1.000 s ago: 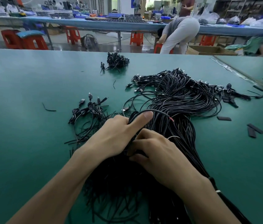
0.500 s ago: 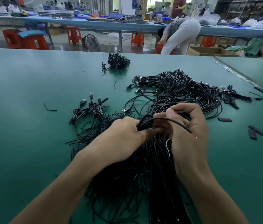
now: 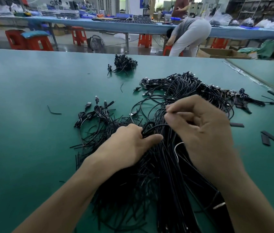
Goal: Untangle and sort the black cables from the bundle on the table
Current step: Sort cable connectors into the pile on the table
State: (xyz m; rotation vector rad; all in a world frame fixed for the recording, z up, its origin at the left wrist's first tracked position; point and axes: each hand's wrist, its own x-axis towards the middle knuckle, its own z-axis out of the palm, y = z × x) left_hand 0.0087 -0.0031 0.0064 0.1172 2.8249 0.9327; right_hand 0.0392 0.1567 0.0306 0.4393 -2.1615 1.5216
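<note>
Cable [image 3: 150,125] in left hand [image 3: 129,145], right hand [image 3: 205,130] pinching

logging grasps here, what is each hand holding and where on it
The left hand grips a cable at its looped bend, thumb against fingers. The right hand pinches a strand at its fingertips; blur hides which part of it.

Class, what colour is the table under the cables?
The table is dark green; the head view shows it best.
</note>
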